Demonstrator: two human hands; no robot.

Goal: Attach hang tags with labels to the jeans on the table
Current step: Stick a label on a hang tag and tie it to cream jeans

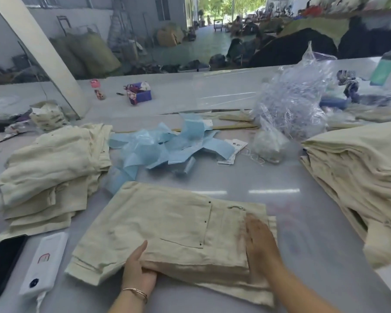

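Our left hand [137, 268] grips the near fold of the folded cream jeans [167, 224] at the grey worktop's [280, 177] near edge; our right hand [259, 239] lies flat on them, blurred.

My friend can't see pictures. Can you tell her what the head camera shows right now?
Two hands rest on folded cream jeans on a grey table: the left hand holds the near edge, the right hand lies flat on top. More cream jeans are stacked at the left and the right, with crumpled blue paper behind.
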